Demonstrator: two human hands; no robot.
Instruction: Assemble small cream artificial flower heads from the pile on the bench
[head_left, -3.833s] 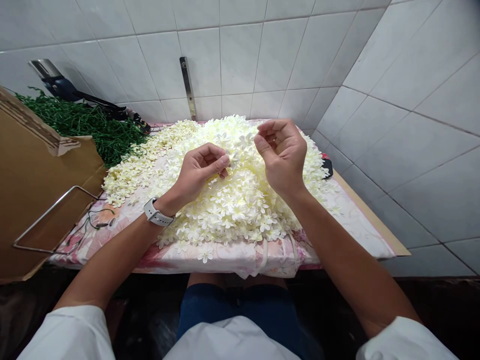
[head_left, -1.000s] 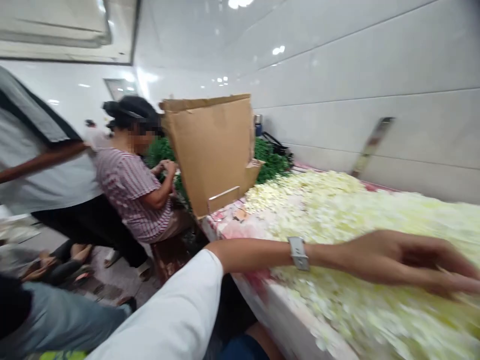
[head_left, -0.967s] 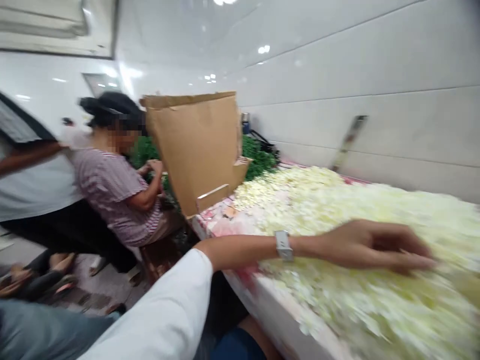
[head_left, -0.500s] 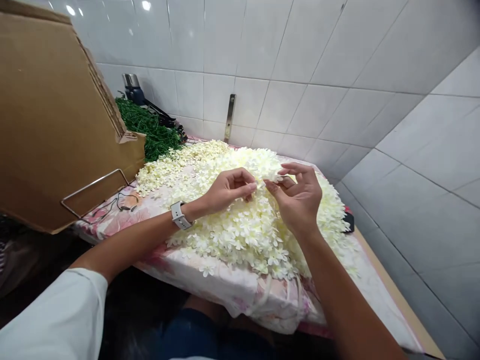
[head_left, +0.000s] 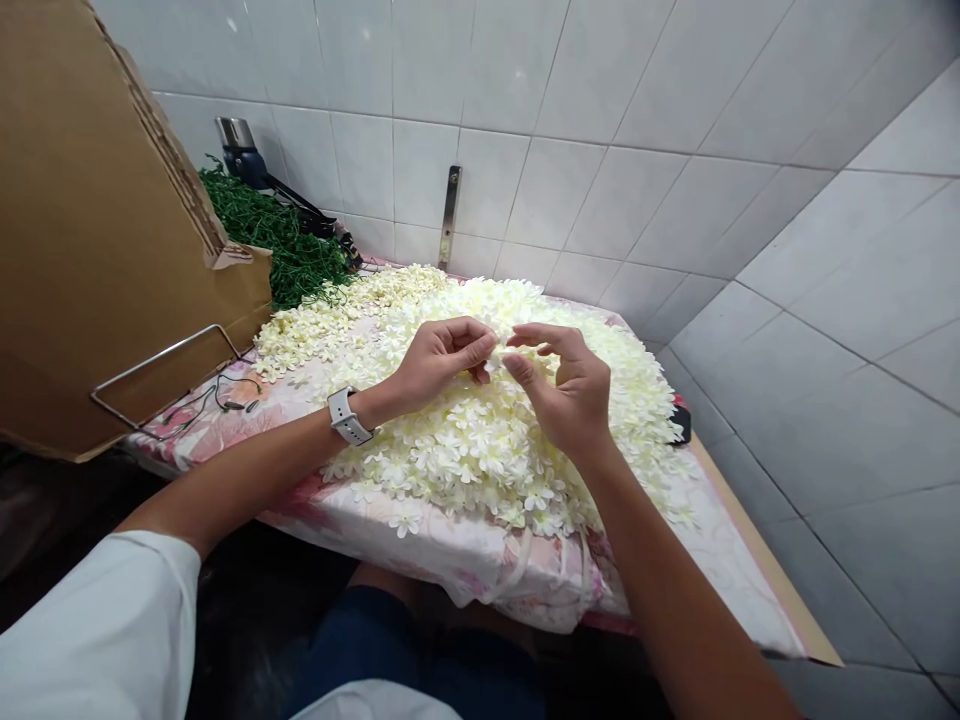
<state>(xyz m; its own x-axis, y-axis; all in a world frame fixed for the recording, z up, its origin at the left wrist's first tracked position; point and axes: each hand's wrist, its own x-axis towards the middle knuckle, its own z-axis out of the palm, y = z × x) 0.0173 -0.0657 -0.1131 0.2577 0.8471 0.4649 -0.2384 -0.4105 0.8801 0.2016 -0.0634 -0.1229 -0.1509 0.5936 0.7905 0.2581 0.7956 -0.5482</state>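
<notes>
A big heap of pale yellow-white artificial blossoms [head_left: 480,450] covers the middle of the table. Over it, my left hand [head_left: 446,362] has thumb and fingers pinched together; whatever small piece is between the tips blends into the petals. My right hand [head_left: 566,385] faces it from the right, thumb and forefinger a little apart and its fingers curved, close to the left fingertips. A white watch [head_left: 349,416] is on my left wrist. Smaller cream blossoms [head_left: 300,335] lie in a flatter pile at the back left.
Green plastic stems [head_left: 262,230] are piled at the back left, beside a dark blue flask [head_left: 241,160]. A large cardboard box [head_left: 112,260] and a metal wire frame [head_left: 161,355] stand at the left. Tiled walls [head_left: 570,200] bound the table's back and right.
The view has shifted slightly, with the scene moving left and up. My right thumb and forefinger have spread apart a little, while my left hand keeps its pinch.
</notes>
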